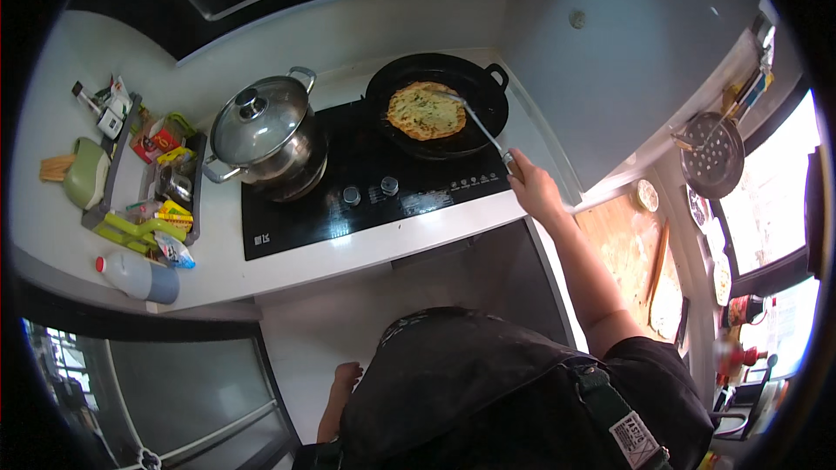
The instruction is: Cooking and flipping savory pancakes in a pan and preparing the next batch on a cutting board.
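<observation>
My right hand [535, 184] grips the wooden handle end of a long-handled metal cooking utensil, apparently a spatula [482, 124]. Its head reaches the upper right part of a round, browned flatbread [423, 114] flecked with green. The flatbread lies in a black wok [488, 99] on the right side of a black glass cooktop [353, 150]. Down by my apron, my left hand [349, 374] hangs away from the counter, touching nothing I can see. Its fingers look loosely curled, and their inner side is hidden.
A lidded steel stockpot [261, 124] occupies the cooktop's left side. Further left are a grey condiment rack [111, 176] and a plastic jug [140, 277]. On the right, a floured wooden board [607, 235] holds a rolling pin [659, 254]; a perforated skimmer [712, 156] hangs above.
</observation>
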Motion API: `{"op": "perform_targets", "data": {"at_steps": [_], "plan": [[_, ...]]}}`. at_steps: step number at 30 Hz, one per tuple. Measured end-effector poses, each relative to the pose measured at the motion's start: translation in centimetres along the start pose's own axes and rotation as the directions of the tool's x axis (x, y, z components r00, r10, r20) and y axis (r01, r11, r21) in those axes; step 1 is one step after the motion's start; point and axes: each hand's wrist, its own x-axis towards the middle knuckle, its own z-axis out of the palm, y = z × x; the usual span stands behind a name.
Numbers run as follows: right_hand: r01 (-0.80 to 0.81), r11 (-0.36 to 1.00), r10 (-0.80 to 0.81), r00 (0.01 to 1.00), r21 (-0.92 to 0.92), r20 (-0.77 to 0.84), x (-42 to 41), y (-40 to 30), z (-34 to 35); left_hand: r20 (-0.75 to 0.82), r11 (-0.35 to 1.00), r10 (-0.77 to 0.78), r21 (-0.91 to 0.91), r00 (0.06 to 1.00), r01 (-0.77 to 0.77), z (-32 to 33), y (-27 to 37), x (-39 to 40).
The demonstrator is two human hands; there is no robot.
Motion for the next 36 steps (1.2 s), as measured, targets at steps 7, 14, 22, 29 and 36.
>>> {"op": "perform_targets", "data": {"at_steps": [7,14,22,29,36], "plan": [[-0.008,0.944,0.029,0.998,0.329,-0.061,-0.8,-2.7,2.0,0.224,0.713,0.461,0.483,0.859,-0.509,-3.5,-7.5,3.8],[-0.121,0.934,0.092,0.991,0.337,0.102,-0.2,-3.5,3.8,0.177,0.702,0.347,0.603,0.921,-0.38,-5.5,-7.4,2.8],[-0.372,0.746,0.218,0.92,0.552,0.325,-1.0,-8.5,3.6,0.278,0.499,0.315,0.765,0.907,-0.407,-7.1,-9.3,4.9],[-0.577,-0.333,-0.239,0.817,0.745,0.525,-6.0,-8.4,2.4,0.571,0.134,0.178,0.792,0.801,-0.595,-11.2,-4.4,6.1],[-0.568,-0.501,-0.349,0.823,0.653,0.447,-13.8,-3.8,-1.8,0.592,0.223,0.13,0.764,0.795,-0.606,-9.4,0.7,4.3]]}}
